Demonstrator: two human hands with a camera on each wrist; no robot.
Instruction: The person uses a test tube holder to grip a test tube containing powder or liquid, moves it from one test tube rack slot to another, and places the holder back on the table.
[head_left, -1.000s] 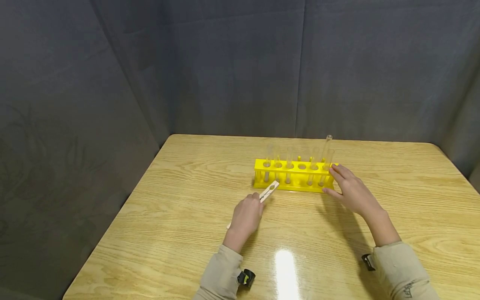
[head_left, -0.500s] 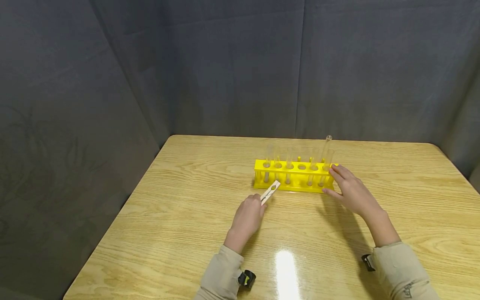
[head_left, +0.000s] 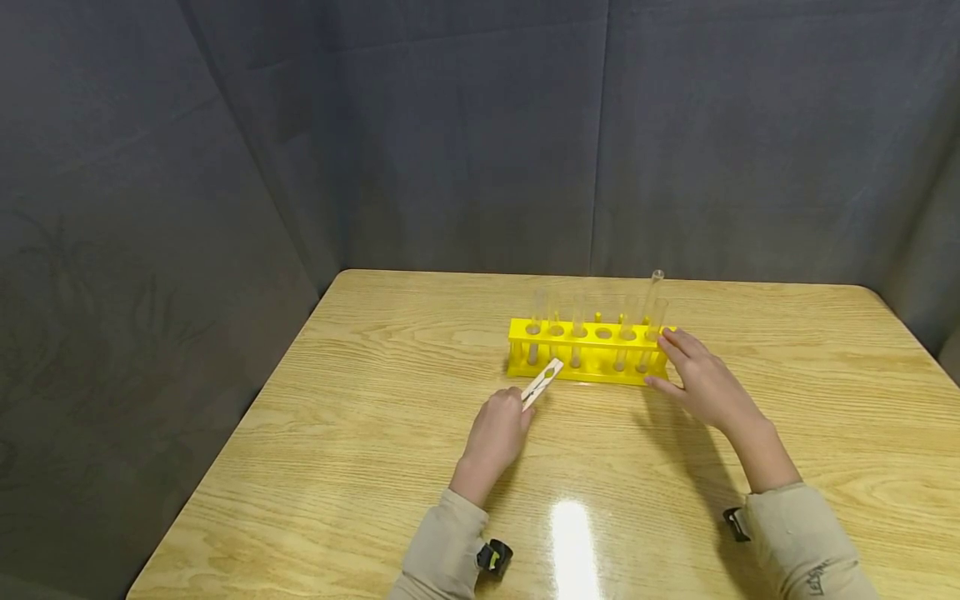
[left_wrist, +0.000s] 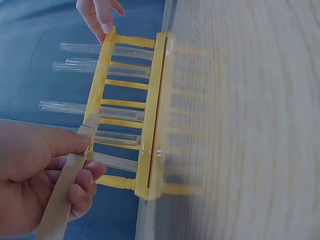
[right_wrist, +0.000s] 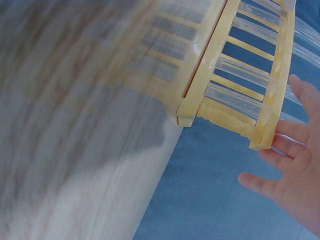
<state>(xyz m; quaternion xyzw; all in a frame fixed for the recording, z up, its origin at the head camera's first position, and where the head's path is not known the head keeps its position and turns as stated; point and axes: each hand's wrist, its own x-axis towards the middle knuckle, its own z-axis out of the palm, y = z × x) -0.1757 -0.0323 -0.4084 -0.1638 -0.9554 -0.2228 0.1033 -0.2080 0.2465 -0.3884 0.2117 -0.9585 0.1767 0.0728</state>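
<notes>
My left hand (head_left: 495, 429) grips a wooden test tube holder (head_left: 542, 384), its jaw end pointing up and right toward the front of the yellow test tube rack (head_left: 570, 377). In the left wrist view, the thumb presses along the holder (left_wrist: 62, 195), and its tip overlaps the rack's top bar. Several clear test tubes (head_left: 579, 312) stand upright in the rack; one hole right of its middle has no tube. My right hand (head_left: 705, 383) touches the rack's right end, fingers extended and spread, as the right wrist view shows at the rack's top bar (right_wrist: 275, 112).
A light wood-grain table (head_left: 337, 417) carries the rack toward its back right. A taller tube (head_left: 655, 287) rises behind the rack's right end, beside yellow pegs (head_left: 598, 317). Dark cloth (head_left: 465, 150) hangs behind the table and along its left side.
The holder's tip has shifted slightly right and up, toward the rack, with my left hand following a little. My right hand and the rack have stayed in place.
</notes>
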